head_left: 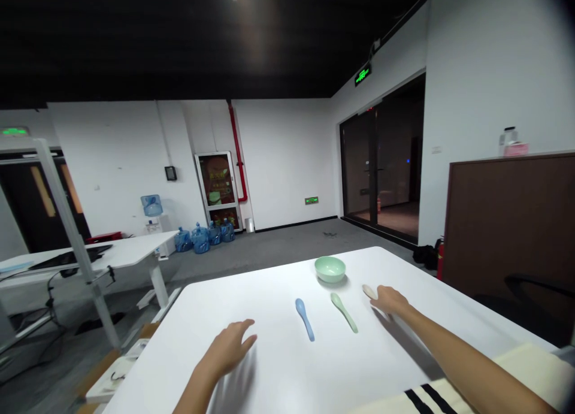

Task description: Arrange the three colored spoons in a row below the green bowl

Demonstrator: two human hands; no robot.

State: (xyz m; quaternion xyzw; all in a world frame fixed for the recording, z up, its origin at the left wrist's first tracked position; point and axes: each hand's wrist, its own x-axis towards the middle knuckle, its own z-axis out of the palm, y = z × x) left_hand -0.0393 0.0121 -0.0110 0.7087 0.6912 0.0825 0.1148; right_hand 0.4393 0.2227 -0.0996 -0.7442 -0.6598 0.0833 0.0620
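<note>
At right hand (390,300): pale spoon (369,291), can't tell if pinched.
Left hand (228,347): grip apart.
Green bowl (330,270): left of right hand, inside showing.

Green signs (311,201) glow on the walls (283,144), their markings too small to read.

At my right fingers (385,294) I note an off-white spoon (369,292). Left of them: pale green spoon (344,312), solid colour; farther toward my left fingers (242,326), light blue spoon (304,319), likewise solid. Ahead of both sets: bowl (330,270), uniform mint green. Beneath my fingers: desk (278,369), white. Nearer me than my right fingers: cream cloth (424,396), two black stripes.
</note>
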